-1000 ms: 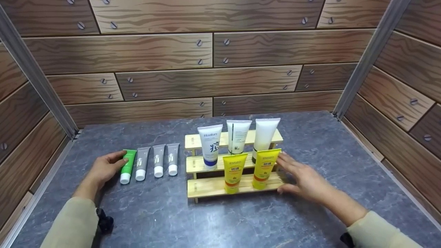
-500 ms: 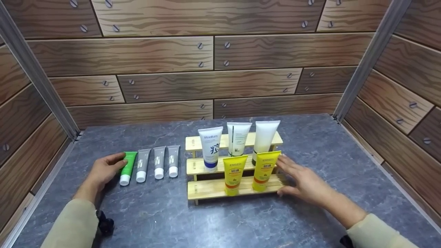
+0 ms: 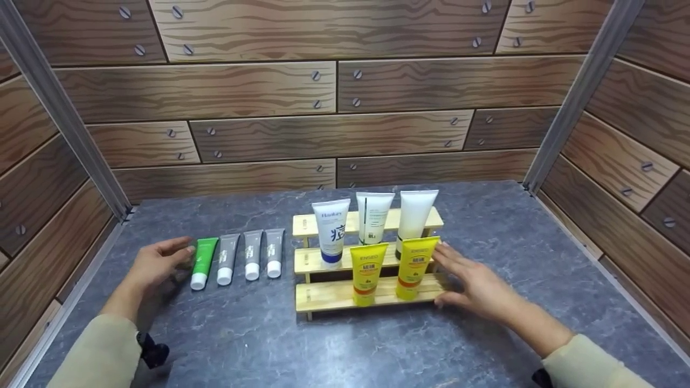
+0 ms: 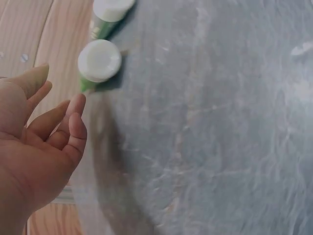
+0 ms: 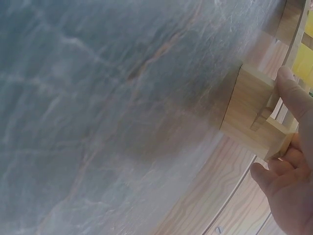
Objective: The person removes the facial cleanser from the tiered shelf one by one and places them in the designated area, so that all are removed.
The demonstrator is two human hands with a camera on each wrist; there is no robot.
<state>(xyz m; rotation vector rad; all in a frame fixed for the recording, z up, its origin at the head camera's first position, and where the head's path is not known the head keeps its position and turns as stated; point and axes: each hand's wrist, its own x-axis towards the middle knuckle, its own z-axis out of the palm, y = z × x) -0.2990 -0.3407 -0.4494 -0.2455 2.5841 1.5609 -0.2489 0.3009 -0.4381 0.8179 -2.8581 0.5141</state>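
Note:
In the head view, my left hand (image 3: 153, 265) is at the left, its fingers loosely bent, just beside a green tube (image 3: 204, 257) with a white cap. The left wrist view shows a small gap between its fingertips and that tube's cap (image 4: 100, 60). My right hand (image 3: 477, 281) holds the right end of a three-tier wooden rack (image 3: 323, 295), with the thumb at the bottom step and the fingers along the side. The right wrist view shows fingers curled against the rack's end (image 5: 254, 105).
Three grey tubes (image 3: 252, 254) lie beside the green one. On the rack, two yellow tubes (image 3: 367, 272) stand on the bottom step. A white tube with a blue cap (image 3: 331, 229) and two more white tubes (image 3: 374, 215) stand higher. Wood-patterned walls (image 3: 259, 89) enclose the marbled table.
My left hand has let go of the green tube and drawn slightly left, away from it. The right hand stays at the rack. The head view has tilted slightly.

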